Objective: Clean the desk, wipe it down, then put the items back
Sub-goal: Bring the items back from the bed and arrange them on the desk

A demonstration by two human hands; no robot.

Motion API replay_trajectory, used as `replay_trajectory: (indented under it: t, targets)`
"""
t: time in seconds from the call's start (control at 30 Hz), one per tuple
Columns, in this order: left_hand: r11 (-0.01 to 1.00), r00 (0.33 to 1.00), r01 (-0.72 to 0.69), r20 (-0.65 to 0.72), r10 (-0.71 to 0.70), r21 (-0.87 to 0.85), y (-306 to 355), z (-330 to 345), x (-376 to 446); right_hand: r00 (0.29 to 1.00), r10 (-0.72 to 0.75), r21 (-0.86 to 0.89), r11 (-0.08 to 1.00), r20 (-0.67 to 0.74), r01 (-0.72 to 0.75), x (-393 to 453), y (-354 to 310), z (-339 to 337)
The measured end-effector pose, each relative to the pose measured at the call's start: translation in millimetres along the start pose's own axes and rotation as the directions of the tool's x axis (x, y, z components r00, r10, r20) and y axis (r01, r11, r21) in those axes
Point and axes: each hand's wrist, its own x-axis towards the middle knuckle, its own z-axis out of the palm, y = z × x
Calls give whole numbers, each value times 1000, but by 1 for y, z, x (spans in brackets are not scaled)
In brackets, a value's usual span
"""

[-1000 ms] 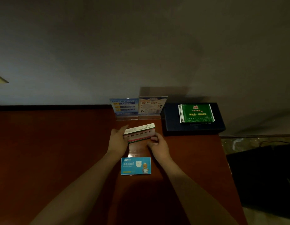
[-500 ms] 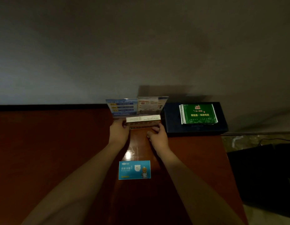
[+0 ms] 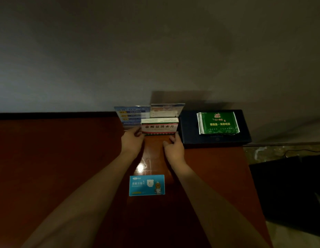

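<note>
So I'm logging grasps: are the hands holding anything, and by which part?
Yes: the white medicine box, standing on the desk. The left hand grips its left end, the right hand touches its lower right corner.

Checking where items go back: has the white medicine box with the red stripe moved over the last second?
Yes. The white medicine box with the red stripe has gone away from the person, toward the wall, and now stands against the clear acrylic sign holder, beside the dark blue box.

Display stand (image 3: 132,115) lower part hidden behind medicine box (image 3: 159,126), blue box (image 3: 146,185) print too blurred to read
</note>
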Motion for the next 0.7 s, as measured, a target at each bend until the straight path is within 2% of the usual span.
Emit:
replay_trajectory:
  t: [0.13, 0.3, 0.5, 0.6, 0.7]
  targets:
    - [993, 1000, 6, 12, -7, 114, -5, -9, -13, 1000, -18, -85, 996, 12, 19, -11, -1, -9]
    - [966, 986, 169, -19, -169, 197, -39, -28, -52, 1000, 11, -228, 974, 15, -7, -49, 20, -27]
    - [938, 957, 274, 32, -287, 212, -75, -35, -113, 991, 67, -415, 910, 119, -12, -108, 73, -35]
    - [944, 947, 288, 100, -307, 162, -78, -30, -127, 988, 95, -375, 926, 123, -42, -120, 83, -28]
    - [958, 956, 245, 126, -264, 150, -74, -29, -132, 990, 80, -333, 942, 114, -38, -123, 80, -26]
